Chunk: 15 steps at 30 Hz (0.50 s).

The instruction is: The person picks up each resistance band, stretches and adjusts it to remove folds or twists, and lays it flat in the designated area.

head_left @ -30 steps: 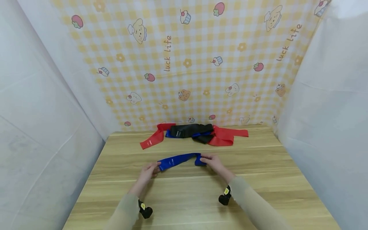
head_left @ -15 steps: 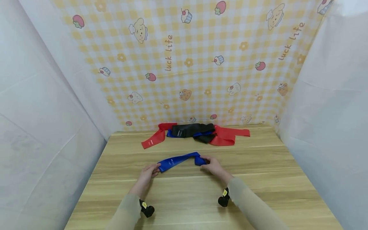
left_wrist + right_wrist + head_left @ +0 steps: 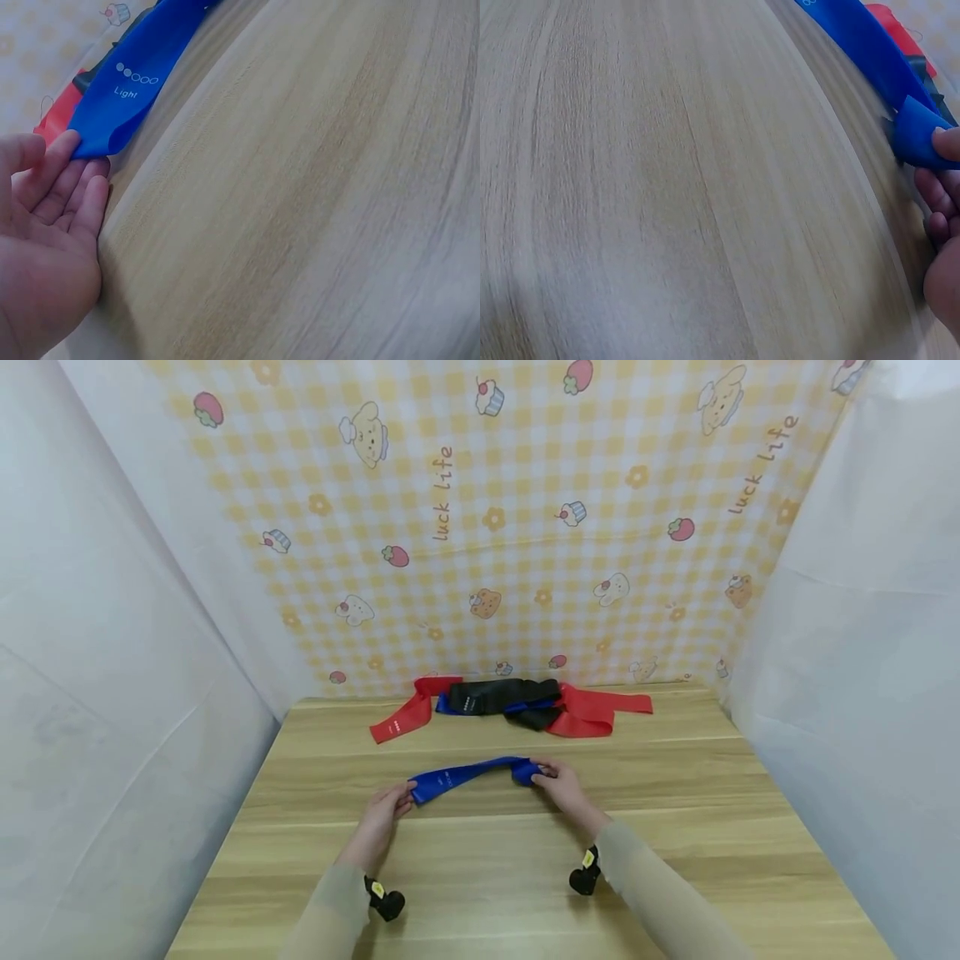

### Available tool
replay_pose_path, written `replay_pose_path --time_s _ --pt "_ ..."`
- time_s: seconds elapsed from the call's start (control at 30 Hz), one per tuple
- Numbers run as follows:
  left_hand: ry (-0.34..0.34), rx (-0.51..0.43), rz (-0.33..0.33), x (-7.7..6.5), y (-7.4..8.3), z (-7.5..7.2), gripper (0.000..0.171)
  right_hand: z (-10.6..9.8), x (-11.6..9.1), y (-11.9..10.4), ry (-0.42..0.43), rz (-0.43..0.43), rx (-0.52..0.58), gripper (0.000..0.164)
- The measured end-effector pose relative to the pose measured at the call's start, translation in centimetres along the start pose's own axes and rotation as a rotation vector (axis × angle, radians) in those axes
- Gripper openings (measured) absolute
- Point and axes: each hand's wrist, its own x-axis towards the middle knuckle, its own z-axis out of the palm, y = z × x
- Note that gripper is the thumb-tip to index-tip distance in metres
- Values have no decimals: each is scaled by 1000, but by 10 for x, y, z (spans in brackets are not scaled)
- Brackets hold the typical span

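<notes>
A blue resistance band (image 3: 447, 782) marked "Light" stretches between the two hands over the wooden table, its right end turned over into a fold. At its flat left end, my left hand (image 3: 382, 818) holds the corner between its fingers; in the left wrist view, the band (image 3: 131, 79) runs away from the left hand (image 3: 56, 225), whose thumb looks apart from it. My right hand (image 3: 564, 792) pinches the folded end. In the right wrist view, the right hand (image 3: 946, 202) has its thumb on top of the blue fold (image 3: 919, 135), partly cut off by the frame.
Behind the hands, against the patterned cloth (image 3: 487, 552), lie a red band (image 3: 402, 720), a black band (image 3: 498, 695) over a bit of blue, and another red band (image 3: 588, 714). White cloth walls (image 3: 150, 652) flank the wooden table (image 3: 480, 877).
My right hand has shifted slightly, and its thumb has come onto the folded end, which sits a little farther right. The left hand stays at the other end.
</notes>
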Motion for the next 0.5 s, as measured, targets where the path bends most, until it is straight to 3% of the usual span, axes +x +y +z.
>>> replay_pose_path --time_s 0.23,0.5 --pt "19 -41 8 0 0 1 39 0 1 -1 65 61 84 35" --pt "32 -89 39 0 -3 0 39 -9 4 -5 -14 115 36 34"
